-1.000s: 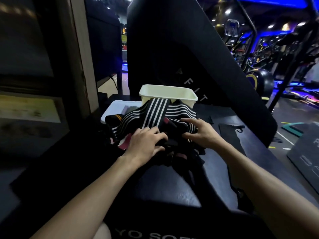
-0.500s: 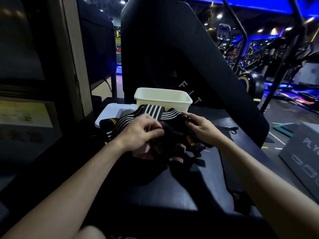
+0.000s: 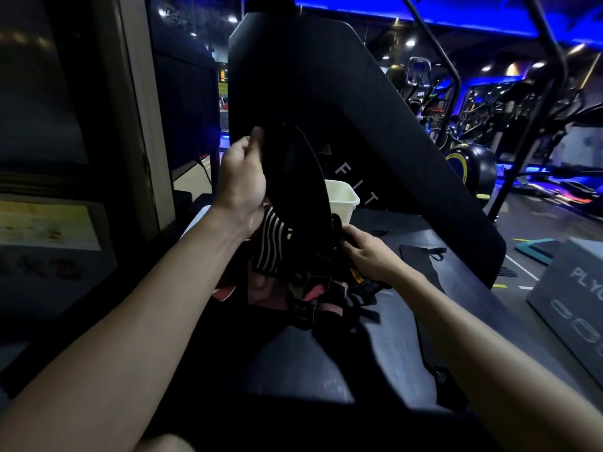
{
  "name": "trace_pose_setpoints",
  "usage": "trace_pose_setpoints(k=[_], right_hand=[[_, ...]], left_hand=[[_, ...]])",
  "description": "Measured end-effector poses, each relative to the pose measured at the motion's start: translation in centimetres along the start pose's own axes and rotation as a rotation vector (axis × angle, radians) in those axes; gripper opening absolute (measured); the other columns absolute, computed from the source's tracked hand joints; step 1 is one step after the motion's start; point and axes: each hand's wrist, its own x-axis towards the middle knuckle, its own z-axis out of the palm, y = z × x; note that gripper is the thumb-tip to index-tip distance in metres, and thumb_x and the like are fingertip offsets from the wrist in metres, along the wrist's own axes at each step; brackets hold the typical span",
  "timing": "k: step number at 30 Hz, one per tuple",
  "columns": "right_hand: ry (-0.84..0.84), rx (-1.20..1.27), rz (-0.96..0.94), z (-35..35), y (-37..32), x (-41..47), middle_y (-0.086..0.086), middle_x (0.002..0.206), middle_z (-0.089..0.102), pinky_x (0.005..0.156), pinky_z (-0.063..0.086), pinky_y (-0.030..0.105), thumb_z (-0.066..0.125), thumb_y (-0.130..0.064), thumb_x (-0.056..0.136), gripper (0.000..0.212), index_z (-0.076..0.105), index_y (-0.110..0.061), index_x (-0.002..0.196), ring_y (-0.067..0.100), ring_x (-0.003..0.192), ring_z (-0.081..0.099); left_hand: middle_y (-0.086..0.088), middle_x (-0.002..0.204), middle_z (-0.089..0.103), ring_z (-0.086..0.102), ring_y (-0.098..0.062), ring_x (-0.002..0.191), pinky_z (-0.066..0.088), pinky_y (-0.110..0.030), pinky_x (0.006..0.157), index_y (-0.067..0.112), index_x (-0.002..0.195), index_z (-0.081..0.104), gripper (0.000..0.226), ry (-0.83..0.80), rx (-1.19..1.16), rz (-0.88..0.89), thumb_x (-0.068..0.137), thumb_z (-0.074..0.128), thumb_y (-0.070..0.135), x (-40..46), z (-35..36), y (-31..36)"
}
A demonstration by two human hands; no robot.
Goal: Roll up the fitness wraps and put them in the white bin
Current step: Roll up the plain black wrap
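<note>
Left hand (image 3: 243, 184) is raised above the pile, thumb and fingers pinched on the top end of a wide black fabric wrap (image 3: 301, 177), which hangs down in a curved band and covers most of the white rectangular plastic bin (image 3: 342, 199); only the bin's right corner and part of its rim show, at the far end of the dark padded bench (image 3: 293, 363). Right hand (image 3: 367, 252) is low on the bench, fingers curled around the lower part of the same black wrap near a small orange tag (image 3: 355, 275). Between the hands, just in front of the bin, sits the tangled heap of wraps: a black one with white stripes (image 3: 272, 246) under the left wrist, pink and dark red ones (image 3: 313, 293) lower down, none of them rolled. A flat black strap (image 3: 421, 256) lies apart on the bench to the right. Behind the bin: a tall black padded panel with white "FIT" lettering (image 3: 357, 181). Grey plyo box (image 3: 574, 305) at right edge.
</note>
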Motion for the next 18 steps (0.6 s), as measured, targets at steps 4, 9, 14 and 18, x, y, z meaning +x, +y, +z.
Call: trace_pose_setpoints(k=[4,9,14,18], right_hand=[[-0.014,-0.195,0.043,0.2,0.4,0.2,0.006,0.114,0.06,0.087,0.051,0.04,0.053,-0.026,0.102,0.034,0.051,-0.029,0.136,0.03,0.106,0.061],[0.043,-0.045,-0.019,-1.3,-1.4,-1.1,-0.002,0.131,0.043,0.109,0.042,0.051,0.059,-0.037,0.075,0.075,0.043,-0.038,0.149,0.025,0.127,0.046],[-0.046,0.353,-0.292,-3.2,-5.6,-2.6,-0.014,0.114,0.072,0.092,0.053,0.033,0.071,-0.032,0.095,0.032,0.068,-0.027,0.126,0.006,0.108,0.067],[0.21,0.685,-0.313,-3.8,-7.9,-2.7,-0.011,0.075,0.069,0.064,0.05,0.018,0.058,-0.006,0.102,0.019,0.067,-0.014,0.087,0.002,0.07,0.063]], left_hand=[[-0.007,0.077,0.061,0.062,-0.025,0.071,0.055,-0.035,0.061,0.006,0.105,0.064,0.026,0.061,-0.243,-0.033,0.108,0.048,0.026,1.0,0.3,1.9],[0.006,0.056,0.052,0.047,-0.011,0.045,0.037,-0.024,0.043,0.015,0.082,0.061,0.037,0.009,-0.158,-0.029,0.109,0.046,0.034,0.6,1.4,2.8],[0.0,0.063,0.055,0.053,-0.015,0.055,0.044,-0.027,0.052,0.011,0.087,0.059,0.038,-0.2,-0.288,-0.136,0.11,0.041,0.036,-0.9,3.1,2.8],[-0.009,0.092,0.071,0.069,-0.022,0.088,0.055,-0.036,0.086,0.007,0.108,0.064,0.047,-0.297,-0.323,-0.151,0.111,0.033,0.042,-1.7,4.8,3.3]])
